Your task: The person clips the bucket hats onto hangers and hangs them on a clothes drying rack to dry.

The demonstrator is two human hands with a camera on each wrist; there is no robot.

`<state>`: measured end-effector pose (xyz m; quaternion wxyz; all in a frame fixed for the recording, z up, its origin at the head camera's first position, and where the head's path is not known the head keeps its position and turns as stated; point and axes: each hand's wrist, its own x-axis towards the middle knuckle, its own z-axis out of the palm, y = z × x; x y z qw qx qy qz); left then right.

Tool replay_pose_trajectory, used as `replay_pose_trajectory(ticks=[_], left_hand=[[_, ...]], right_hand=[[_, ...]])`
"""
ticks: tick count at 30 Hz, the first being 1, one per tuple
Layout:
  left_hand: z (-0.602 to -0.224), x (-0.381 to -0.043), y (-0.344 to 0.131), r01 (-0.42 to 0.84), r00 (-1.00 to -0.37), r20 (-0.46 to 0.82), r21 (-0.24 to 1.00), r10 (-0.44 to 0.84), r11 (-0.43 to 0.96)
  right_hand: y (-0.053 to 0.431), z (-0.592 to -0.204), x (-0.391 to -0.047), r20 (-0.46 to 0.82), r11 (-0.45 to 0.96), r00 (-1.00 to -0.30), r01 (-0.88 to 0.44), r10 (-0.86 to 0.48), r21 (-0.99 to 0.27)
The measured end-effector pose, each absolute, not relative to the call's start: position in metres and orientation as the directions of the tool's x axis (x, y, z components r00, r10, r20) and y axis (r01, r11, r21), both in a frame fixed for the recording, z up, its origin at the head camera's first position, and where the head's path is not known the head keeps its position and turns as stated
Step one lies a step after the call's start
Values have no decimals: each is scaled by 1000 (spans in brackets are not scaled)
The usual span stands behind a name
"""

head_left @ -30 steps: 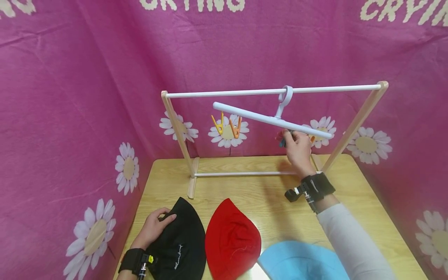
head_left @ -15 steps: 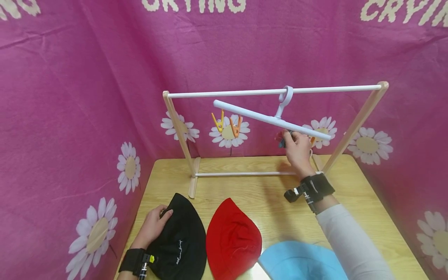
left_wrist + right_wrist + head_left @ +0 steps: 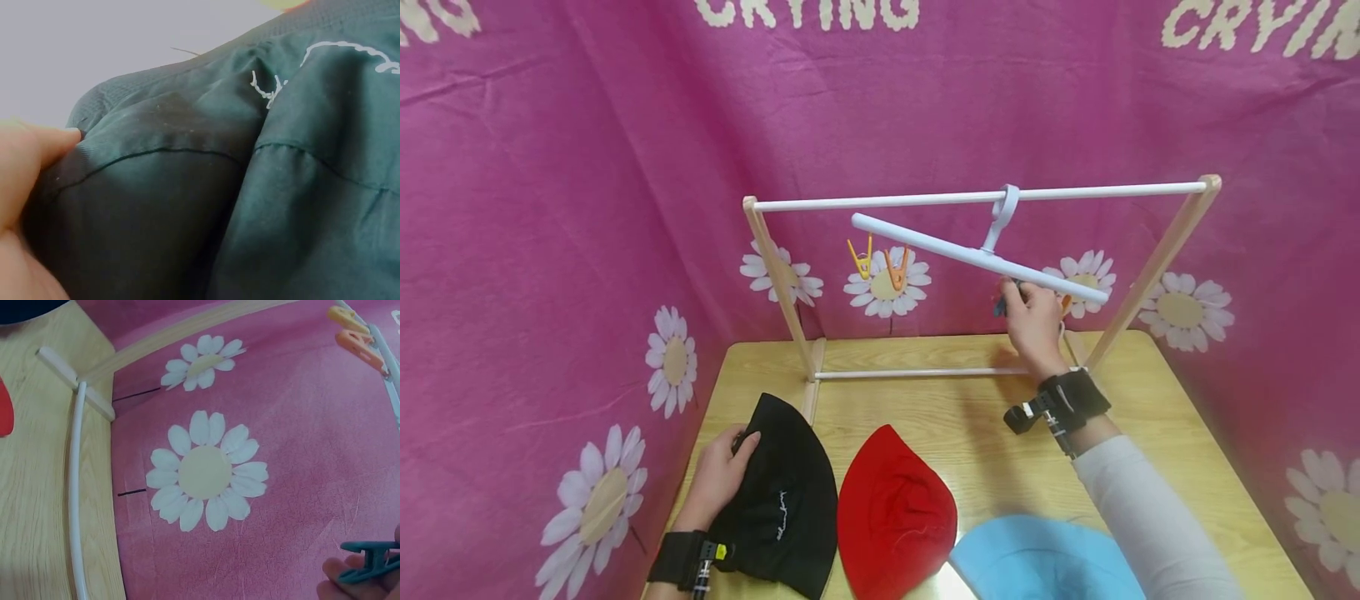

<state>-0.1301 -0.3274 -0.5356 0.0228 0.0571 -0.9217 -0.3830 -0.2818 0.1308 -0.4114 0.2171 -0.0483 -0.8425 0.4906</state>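
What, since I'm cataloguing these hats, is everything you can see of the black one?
The black hat looks like soft, creased fabric, with white script embroidery and, in the left wrist view, curved seams. It looks flattened, tapering to a point at its far end, over the left part of the wooden table, beside the red hat; whether the two touch is unclear. The left hand pinches its left edge; whether any of it is lifted cannot be told.

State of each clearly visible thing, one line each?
Black hat: gripped by the left hand
Red hat: on table
Blue hat: on table, partly out of frame
Rack: standing upright
Hanger: hooked on rack, tilted
Yellow clip: hanging from hanger
Left orange clip: hanging from hanger
Teal clip: pinched in right hand
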Motion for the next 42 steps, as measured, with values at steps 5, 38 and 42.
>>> replay_pose_trajectory(ticks=[5, 38, 42], left_hand=[[-520, -133, -323, 0, -989, 108, 696, -104, 718], [-447, -201, -251, 198, -953, 301, 573, 20, 795], [-446, -210, -238, 210, -951, 306, 576, 30, 790]], right_hand=[[130, -408, -281, 331, 549, -894, -120, 303, -827], [127, -406, -278, 272, 510, -921, -97, 280, -854], [125, -407, -278, 265, 505, -925, -96, 274, -858]])
